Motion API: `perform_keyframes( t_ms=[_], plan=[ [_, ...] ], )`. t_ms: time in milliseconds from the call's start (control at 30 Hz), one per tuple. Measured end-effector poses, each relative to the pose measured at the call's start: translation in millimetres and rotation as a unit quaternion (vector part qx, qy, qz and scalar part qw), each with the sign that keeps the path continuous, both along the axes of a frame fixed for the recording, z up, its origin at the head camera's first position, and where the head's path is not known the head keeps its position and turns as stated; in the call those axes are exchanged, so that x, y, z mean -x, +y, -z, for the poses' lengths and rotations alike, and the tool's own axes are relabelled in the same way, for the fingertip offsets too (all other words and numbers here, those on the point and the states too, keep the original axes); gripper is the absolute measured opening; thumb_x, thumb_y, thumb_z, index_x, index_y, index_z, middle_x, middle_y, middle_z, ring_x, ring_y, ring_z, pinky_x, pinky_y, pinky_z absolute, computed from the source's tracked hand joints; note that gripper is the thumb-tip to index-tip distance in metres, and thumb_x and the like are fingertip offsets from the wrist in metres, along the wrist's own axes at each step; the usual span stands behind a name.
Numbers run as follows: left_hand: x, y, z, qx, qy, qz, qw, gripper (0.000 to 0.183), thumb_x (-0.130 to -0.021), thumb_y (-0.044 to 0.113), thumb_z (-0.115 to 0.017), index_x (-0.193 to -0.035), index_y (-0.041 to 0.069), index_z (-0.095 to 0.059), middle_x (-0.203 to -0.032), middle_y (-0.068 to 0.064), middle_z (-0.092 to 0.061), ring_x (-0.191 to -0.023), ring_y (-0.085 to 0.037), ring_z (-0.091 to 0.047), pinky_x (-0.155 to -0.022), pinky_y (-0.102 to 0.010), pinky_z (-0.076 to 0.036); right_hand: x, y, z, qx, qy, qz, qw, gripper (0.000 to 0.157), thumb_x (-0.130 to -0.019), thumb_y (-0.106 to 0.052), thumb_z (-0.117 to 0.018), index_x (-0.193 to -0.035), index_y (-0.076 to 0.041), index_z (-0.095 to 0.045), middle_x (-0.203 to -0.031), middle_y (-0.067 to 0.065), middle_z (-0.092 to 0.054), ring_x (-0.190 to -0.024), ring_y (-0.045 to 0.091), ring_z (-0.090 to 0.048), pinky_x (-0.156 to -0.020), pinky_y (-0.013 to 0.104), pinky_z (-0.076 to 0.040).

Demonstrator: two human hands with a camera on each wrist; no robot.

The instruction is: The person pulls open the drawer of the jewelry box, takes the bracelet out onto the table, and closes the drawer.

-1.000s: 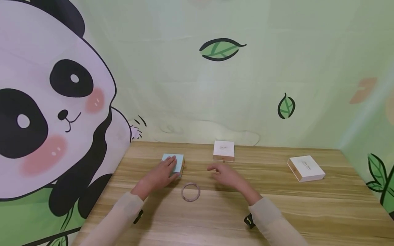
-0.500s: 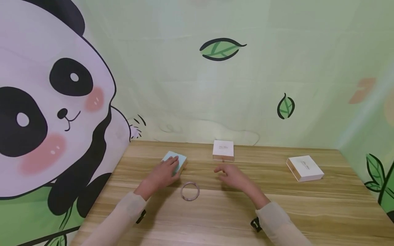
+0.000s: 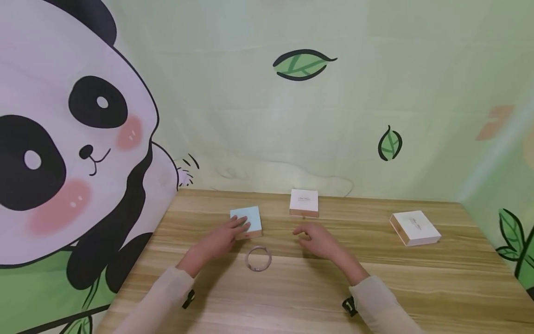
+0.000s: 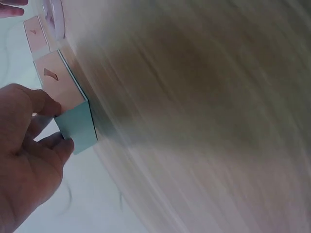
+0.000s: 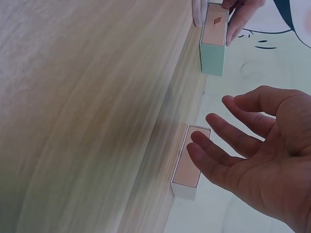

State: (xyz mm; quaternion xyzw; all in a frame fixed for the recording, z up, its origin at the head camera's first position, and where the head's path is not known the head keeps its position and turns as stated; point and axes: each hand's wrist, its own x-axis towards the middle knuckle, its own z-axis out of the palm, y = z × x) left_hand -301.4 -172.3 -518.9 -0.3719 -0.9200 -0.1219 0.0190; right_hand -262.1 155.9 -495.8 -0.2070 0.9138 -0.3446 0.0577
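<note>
A light blue box (image 3: pixel 252 214) with peach sides lies on the wooden table, left of middle. My left hand (image 3: pixel 217 239) holds its left part, some fingers over the top. In the left wrist view, thumb and bent fingers meet the box (image 4: pixel 80 127) around one corner; its peach end carries a small tab. My right hand (image 3: pixel 319 240) hovers apart from the boxes, fingers loosely bent with nothing between them. The nearest box to it is white with a peach front (image 3: pixel 304 202). Just in front of the blue box lies a mauve-grey ring (image 3: pixel 257 269), like a bangle.
Another white box (image 3: pixel 417 228) sits turned at an angle on the right side of the table (image 3: pixel 292 301). Behind the table's far edge hangs a green cloth backdrop (image 3: pixel 233 116) printed with leaves and a panda.
The blue box has turned under my left hand and shifted slightly right, so its peach side now faces me. My right hand has moved a little to the right. The ring stays put.
</note>
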Motion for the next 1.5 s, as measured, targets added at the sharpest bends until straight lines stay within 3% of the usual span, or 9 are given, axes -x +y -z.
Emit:
perform_keyframes(
  t_ms=[133, 300, 567, 833, 1100, 1267, 1500],
  plan=[
    [-2.4, 5, -1.2, 0.002, -0.046, -0.015, 0.9988, 0.051, -0.101, 0.008, -0.061, -0.149, 0.001, -0.049, -0.159, -0.02, -0.037, -0.146, -0.048, -0.031, -0.116, -0.057, -0.032, -1.6, -2, -0.7, 0.003, -0.006, -0.004, 1.0, 0.027, -0.094, 0.005, -0.059, -0.119, 0.004, -0.07, -0.126, 0.022, -0.067, -0.122, 0.042, -0.059, -0.101, 0.056, -0.049],
    [-3.8, 9, 2.5, -0.006, -0.072, -0.014, 0.9973, 0.062, -0.099, 0.028, -0.069, -0.15, 0.002, -0.047, -0.162, -0.019, -0.032, -0.15, -0.048, -0.022, -0.118, -0.057, -0.028, -2.6, -5, 0.8, 0.0, -0.01, -0.001, 1.0, 0.027, -0.095, 0.005, -0.059, -0.12, 0.004, -0.069, -0.127, 0.021, -0.067, -0.123, 0.04, -0.059, -0.102, 0.055, -0.049],
    [-8.0, 18, 4.4, -0.019, -0.058, -0.018, 0.998, 0.075, -0.095, 0.036, -0.073, -0.154, 0.0, -0.041, -0.164, -0.019, -0.029, -0.151, -0.049, -0.018, -0.118, -0.058, -0.029, -1.9, -6, 1.4, -0.002, -0.005, 0.001, 1.0, 0.027, -0.094, 0.005, -0.059, -0.118, 0.003, -0.07, -0.128, 0.022, -0.066, -0.123, 0.04, -0.059, -0.101, 0.055, -0.05],
    [-5.0, 23, 9.0, -0.057, -0.052, -0.02, 0.9968, 0.066, -0.094, 0.02, -0.075, -0.149, -0.002, -0.047, -0.16, -0.021, -0.035, -0.148, -0.051, -0.024, -0.115, -0.059, -0.032, -2.7, -8, 5.1, 0.006, -0.001, -0.018, 1.0, 0.025, -0.094, 0.004, -0.061, -0.117, 0.003, -0.07, -0.124, 0.021, -0.068, -0.115, 0.037, -0.063, -0.097, 0.052, -0.053],
    [14.6, 4, 8.1, -0.063, -0.034, -0.025, 0.9971, 0.058, -0.092, 0.014, -0.076, -0.142, -0.004, -0.054, -0.155, -0.021, -0.044, -0.145, -0.049, -0.033, -0.112, -0.059, -0.036, -7.1, -4, 8.1, -0.001, -0.013, 0.0, 1.0, 0.024, -0.097, 0.0, -0.061, -0.119, 0.0, -0.071, -0.125, 0.018, -0.068, -0.114, 0.034, -0.064, -0.096, 0.051, -0.053],
    [26.8, -10, 6.6, -0.067, -0.03, -0.034, 0.9967, 0.055, -0.09, 0.01, -0.077, -0.138, -0.006, -0.057, -0.151, -0.023, -0.047, -0.142, -0.051, -0.035, -0.111, -0.058, -0.038, -8.3, 2, 11.4, -0.003, 0.008, -0.009, 1.0, 0.023, -0.096, 0.002, -0.061, -0.116, 0.002, -0.071, -0.122, 0.02, -0.069, -0.11, 0.033, -0.065, -0.093, 0.05, -0.054],
    [39.2, -24, 7.7, -0.089, 0.012, -0.022, 0.9957, 0.049, -0.084, 0.002, -0.079, -0.129, -0.009, -0.064, -0.142, -0.027, -0.054, -0.134, -0.055, -0.045, -0.105, -0.058, -0.045, -10.3, 6, 11.0, 0.004, 0.0, 0.001, 1.0, 0.024, -0.095, 0.001, -0.061, -0.117, 0.001, -0.071, -0.124, 0.021, -0.068, -0.111, 0.034, -0.064, -0.095, 0.051, -0.053]
  ],
)
